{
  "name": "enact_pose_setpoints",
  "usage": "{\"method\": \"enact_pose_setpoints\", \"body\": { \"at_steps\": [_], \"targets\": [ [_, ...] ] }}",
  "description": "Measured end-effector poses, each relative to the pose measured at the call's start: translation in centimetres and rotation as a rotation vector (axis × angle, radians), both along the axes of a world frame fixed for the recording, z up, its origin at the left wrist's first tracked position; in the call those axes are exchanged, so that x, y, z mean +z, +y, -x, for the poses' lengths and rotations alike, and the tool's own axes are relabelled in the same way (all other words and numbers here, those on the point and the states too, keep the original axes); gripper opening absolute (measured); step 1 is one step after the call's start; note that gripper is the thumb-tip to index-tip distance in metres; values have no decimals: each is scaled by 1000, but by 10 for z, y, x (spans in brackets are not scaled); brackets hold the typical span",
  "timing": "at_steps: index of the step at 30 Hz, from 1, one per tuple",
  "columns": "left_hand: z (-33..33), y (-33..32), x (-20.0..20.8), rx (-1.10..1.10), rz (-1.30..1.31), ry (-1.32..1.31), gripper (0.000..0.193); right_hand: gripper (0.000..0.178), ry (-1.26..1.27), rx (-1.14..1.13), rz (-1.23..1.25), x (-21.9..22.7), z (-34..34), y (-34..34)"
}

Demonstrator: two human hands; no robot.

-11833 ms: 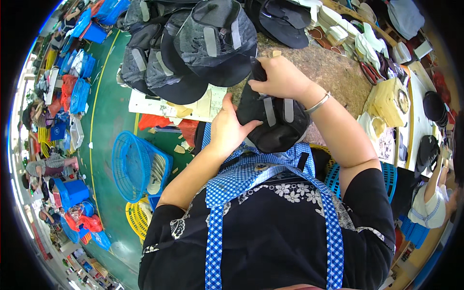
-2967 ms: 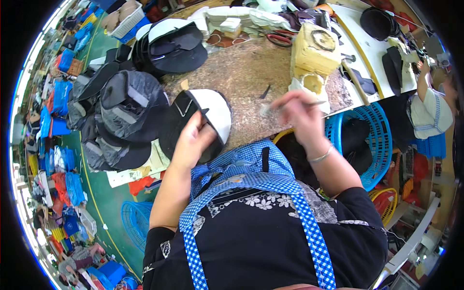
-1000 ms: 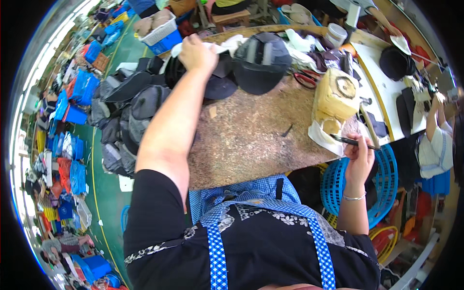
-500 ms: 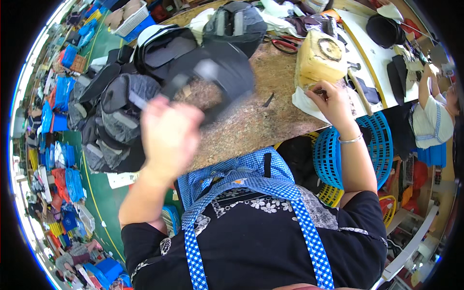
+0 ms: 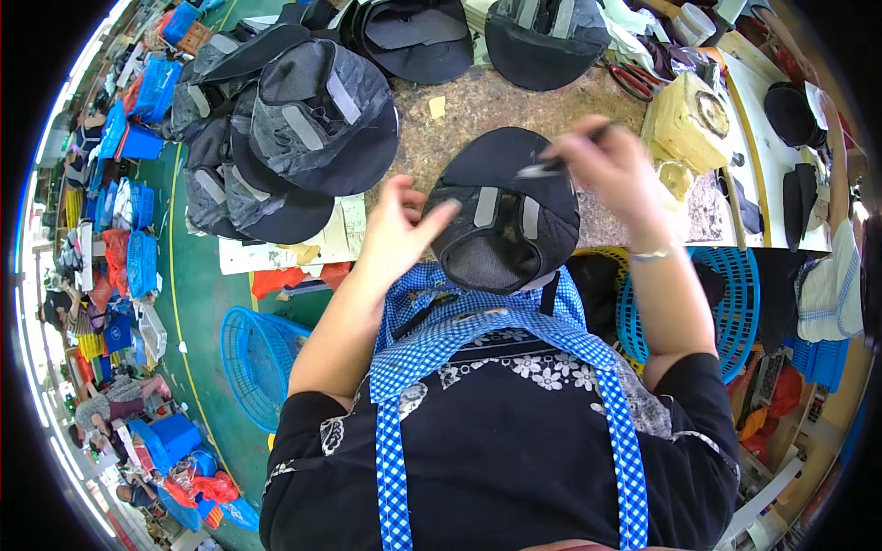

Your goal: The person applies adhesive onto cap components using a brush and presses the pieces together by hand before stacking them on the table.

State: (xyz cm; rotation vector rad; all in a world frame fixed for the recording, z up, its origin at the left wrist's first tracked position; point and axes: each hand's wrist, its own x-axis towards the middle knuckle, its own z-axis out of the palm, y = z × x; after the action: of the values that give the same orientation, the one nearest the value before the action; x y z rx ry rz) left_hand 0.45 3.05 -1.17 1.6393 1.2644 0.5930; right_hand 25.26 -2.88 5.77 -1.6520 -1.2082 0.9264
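A black cap (image 5: 501, 243) lies inside up at the table's front edge, its brim (image 5: 496, 156) pointing away from me. Two pale grey strips show on its lining. My left hand (image 5: 404, 220) is at the cap's left side, fingers apart and holding nothing; the thumb reaches the cap's edge. Over the right part of the brim, my right hand (image 5: 611, 165) is closed around a slim dark-handled tool with a pale tip (image 5: 540, 170). Motion smears it, so its exact kind is unclear. The tip is over the brim; whether it touches cannot be told.
Stacked caps (image 5: 317, 119) fill the left of the table (image 5: 450, 129), with more along the far side (image 5: 547, 41). A yellowish block-shaped container (image 5: 689, 124) and red-handled scissors (image 5: 634, 81) are at the right. Blue baskets (image 5: 262, 358) stand below the table.
The dark cap piece blurred in motion at my left hand is gone from there; a cap lies before me. My left hand has opened. My right hand has moved left from the yellowish container.
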Motion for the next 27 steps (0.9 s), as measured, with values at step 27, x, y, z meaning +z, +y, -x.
{"method": "enact_pose_setpoints", "body": {
  "at_steps": [27],
  "targets": [
    [-23, -1, 4, -230, -281, 527, 52, 20, -260, 53, -146, -47, 20, -33]
  ]
}}
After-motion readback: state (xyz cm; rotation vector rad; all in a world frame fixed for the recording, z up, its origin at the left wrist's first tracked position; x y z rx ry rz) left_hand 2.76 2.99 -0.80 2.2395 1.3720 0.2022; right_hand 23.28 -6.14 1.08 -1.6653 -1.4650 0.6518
